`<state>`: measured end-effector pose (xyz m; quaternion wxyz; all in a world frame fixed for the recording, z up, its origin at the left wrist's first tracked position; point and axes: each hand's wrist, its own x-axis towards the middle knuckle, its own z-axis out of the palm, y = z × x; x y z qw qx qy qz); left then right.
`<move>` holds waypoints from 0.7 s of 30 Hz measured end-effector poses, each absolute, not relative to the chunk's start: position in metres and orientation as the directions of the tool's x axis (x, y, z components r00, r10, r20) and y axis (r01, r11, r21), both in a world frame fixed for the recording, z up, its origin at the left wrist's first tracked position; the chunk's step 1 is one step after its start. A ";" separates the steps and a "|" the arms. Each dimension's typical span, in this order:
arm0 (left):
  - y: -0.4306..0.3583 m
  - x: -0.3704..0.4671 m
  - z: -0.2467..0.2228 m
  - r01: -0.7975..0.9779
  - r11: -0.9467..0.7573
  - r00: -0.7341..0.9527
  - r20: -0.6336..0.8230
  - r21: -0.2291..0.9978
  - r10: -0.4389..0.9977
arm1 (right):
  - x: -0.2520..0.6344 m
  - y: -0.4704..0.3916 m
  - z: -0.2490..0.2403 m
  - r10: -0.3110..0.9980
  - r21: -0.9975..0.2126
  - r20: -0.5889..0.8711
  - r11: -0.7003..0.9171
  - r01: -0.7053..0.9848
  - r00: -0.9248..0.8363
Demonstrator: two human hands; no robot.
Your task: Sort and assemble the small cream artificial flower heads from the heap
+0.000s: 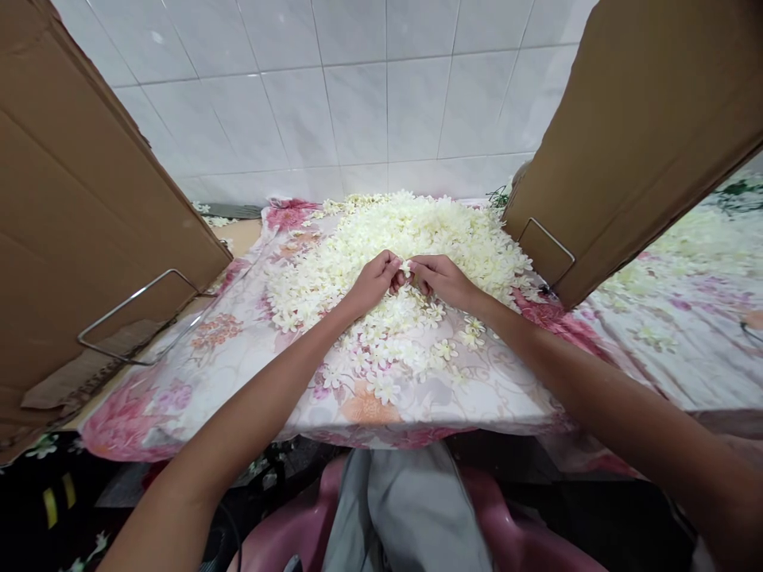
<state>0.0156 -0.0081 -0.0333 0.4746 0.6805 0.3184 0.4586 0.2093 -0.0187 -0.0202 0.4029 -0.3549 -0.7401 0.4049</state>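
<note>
Both of my hands meet over a broad heap of small white flowers (417, 222) on a floral cloth. My left hand (380, 276) is closed, its thumb and fingers pinching a small white flower (406, 268). From the other side, my right hand (438, 278) pinches the same flower, its fingers curled. The fingertips of the two hands almost touch. Looser flowers (385, 388) lie spread on the cloth between the hands and the table's front edge.
Cardboard panels stand at the left (89, 199) and right (644, 135), each beside a bent metal wire (134, 295). A tiled wall (358, 103) rises behind the floral tablecloth (238, 389). More flowers lie beyond the right panel.
</note>
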 end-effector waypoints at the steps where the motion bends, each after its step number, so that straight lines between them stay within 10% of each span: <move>1: -0.009 0.016 -0.032 -0.002 -0.330 0.375 0.307 0.944 0.875 | 0.209 -0.019 -0.020 0.850 -0.885 0.312 0.423 0.195 -0.425; 21: -0.013 0.018 -0.034 0.080 -0.374 0.359 0.323 0.924 0.876 | 0.206 -0.029 -0.015 0.829 -0.786 0.446 0.543 0.295 -0.337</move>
